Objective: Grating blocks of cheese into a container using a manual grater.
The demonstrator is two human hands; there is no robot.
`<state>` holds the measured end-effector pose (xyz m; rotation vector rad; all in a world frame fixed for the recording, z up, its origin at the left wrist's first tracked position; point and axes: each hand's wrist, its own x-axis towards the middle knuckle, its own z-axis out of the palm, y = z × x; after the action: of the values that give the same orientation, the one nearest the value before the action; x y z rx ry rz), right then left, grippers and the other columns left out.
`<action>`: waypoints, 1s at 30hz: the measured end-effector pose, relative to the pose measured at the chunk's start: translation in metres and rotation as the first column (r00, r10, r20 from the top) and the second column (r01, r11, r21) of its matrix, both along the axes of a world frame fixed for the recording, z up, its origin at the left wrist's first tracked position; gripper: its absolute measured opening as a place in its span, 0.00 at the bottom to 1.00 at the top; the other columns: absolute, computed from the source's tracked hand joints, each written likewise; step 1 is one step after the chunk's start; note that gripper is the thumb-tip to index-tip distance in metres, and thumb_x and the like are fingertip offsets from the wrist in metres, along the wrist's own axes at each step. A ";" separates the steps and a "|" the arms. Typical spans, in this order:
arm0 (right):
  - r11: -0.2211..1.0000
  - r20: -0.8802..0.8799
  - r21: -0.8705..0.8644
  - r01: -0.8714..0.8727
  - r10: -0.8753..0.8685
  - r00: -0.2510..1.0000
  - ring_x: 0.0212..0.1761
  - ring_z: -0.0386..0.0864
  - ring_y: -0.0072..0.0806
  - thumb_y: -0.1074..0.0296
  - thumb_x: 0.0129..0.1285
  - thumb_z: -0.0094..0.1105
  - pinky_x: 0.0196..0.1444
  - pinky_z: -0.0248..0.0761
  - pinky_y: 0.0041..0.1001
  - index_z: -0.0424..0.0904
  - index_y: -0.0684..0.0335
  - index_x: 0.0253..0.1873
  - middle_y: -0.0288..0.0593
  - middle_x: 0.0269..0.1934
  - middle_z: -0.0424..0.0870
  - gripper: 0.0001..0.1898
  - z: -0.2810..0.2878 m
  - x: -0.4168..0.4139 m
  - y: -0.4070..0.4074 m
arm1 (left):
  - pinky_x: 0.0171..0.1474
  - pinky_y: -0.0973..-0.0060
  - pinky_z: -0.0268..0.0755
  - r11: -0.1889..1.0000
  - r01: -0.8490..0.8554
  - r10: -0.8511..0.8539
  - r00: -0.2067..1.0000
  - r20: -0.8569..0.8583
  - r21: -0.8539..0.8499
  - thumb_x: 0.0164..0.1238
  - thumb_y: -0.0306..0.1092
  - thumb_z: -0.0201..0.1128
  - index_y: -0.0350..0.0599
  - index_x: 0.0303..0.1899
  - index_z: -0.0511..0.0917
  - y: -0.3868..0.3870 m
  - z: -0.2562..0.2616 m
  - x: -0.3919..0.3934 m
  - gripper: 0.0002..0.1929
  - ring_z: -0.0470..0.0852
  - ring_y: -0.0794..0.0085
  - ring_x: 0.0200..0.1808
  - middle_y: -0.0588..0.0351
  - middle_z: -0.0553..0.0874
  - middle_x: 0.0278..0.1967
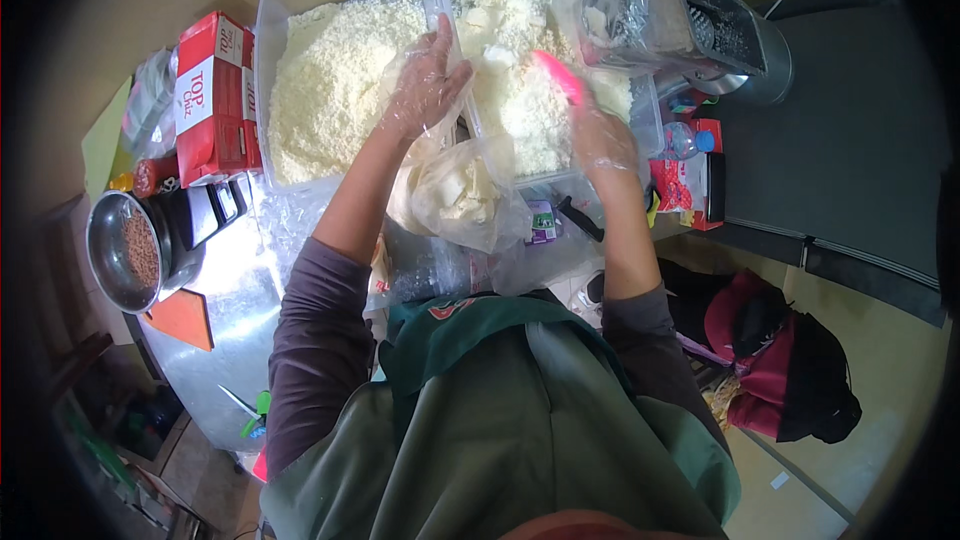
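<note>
Two clear plastic bins stand side by side, a left bin [264,82] and a right bin [654,116], both holding pale grated cheese [337,82]. My left hand [425,86], in a clear plastic glove, lies over the adjoining rims with thumb and forefinger apart. In the right bin, my right hand [606,139], also gloved and slightly blurred, grips a bright pink plastic scraper [559,76] against the cheese. Its lower part is hidden by my fingers. Between my forearms a clear plastic bag [469,199] holds cheese pieces.
A grater machine [712,22] with a plastic-wrapped outlet overhangs the right bin. Leftward are a red cheese carton [214,97], a steel bowl [124,251] of brown bits, an orange board [187,319] and green-handled scissors [259,412]. A black-handled knife [581,219] lies near my right forearm.
</note>
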<state>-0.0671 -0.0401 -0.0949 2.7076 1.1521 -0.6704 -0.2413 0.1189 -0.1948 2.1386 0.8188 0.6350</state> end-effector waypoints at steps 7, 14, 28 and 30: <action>0.877 0.348 0.357 -0.321 0.194 0.917 0.69 0.67 0.50 0.47 0.71 0.43 0.67 0.63 0.43 0.60 0.50 0.73 0.61 0.66 0.68 0.29 -0.108 0.114 0.059 | 0.71 0.61 0.54 0.994 0.036 -0.033 0.999 0.031 -0.106 0.74 0.42 0.54 0.39 0.75 0.45 -0.001 0.004 0.009 0.37 0.61 0.39 0.70 0.26 0.63 0.67; 0.903 0.086 0.226 -0.366 0.356 0.930 0.63 0.70 0.58 0.47 0.73 0.41 0.65 0.64 0.47 0.56 0.44 0.75 0.62 0.62 0.72 0.28 -0.076 0.083 0.055 | 0.71 0.61 0.55 0.984 -0.022 0.019 1.000 -0.016 -0.178 0.74 0.42 0.56 0.40 0.75 0.46 -0.002 0.011 -0.006 0.37 0.61 0.41 0.71 0.28 0.63 0.68; 0.878 0.077 0.478 0.011 -0.055 0.996 0.36 0.80 0.63 0.57 0.72 0.47 0.39 0.69 0.56 0.64 0.45 0.71 0.66 0.33 0.81 0.24 -0.047 0.071 -0.044 | 0.54 0.61 0.75 0.894 0.331 -0.054 0.750 -0.659 0.304 0.70 0.35 0.53 0.41 0.50 0.79 0.083 0.006 0.119 0.14 0.83 0.54 0.50 0.44 0.83 0.48; 0.902 0.050 0.431 0.017 -0.043 0.998 0.36 0.80 0.63 0.56 0.72 0.46 0.40 0.69 0.56 0.62 0.45 0.71 0.67 0.33 0.81 0.24 -0.043 0.069 -0.043 | 0.49 0.62 0.76 0.848 0.420 -0.018 0.634 -0.773 0.324 0.69 0.37 0.52 0.41 0.44 0.81 0.113 -0.032 0.112 0.13 0.84 0.55 0.47 0.44 0.85 0.44</action>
<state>0.0020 -0.0828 -0.1375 3.0842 1.3883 -0.3662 -0.1295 0.2316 -0.2271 2.9760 0.8213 -0.2923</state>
